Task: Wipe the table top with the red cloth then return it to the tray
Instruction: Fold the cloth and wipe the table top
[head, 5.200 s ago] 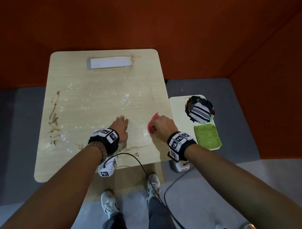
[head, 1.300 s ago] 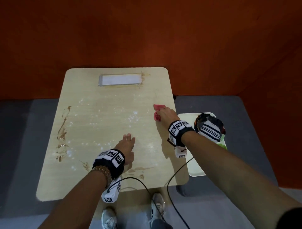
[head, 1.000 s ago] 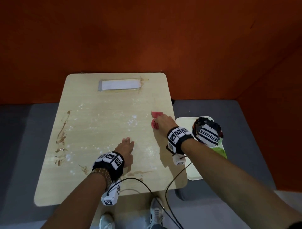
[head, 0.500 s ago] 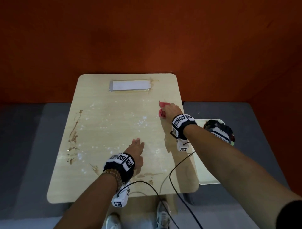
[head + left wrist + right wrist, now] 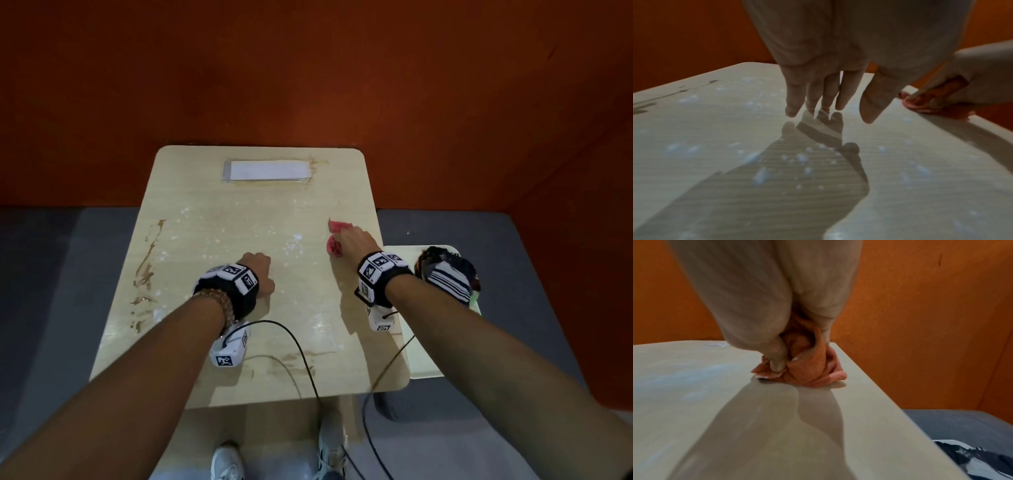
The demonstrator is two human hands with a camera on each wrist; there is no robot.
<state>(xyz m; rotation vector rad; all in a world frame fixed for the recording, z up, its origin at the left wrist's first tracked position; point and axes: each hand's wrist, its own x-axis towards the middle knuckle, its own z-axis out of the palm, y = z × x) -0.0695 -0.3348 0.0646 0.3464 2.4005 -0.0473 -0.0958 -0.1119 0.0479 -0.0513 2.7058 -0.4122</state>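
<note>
The table top was pale wood with white specks and brown smears. The cloth was red, the bundle on the cream tray dark with white stripes, the walls orange.

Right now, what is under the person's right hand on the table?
A bunched red cloth, gripped by the right hand and pressed on the table top near its right edge. What lies beneath the cloth is covered.
</note>
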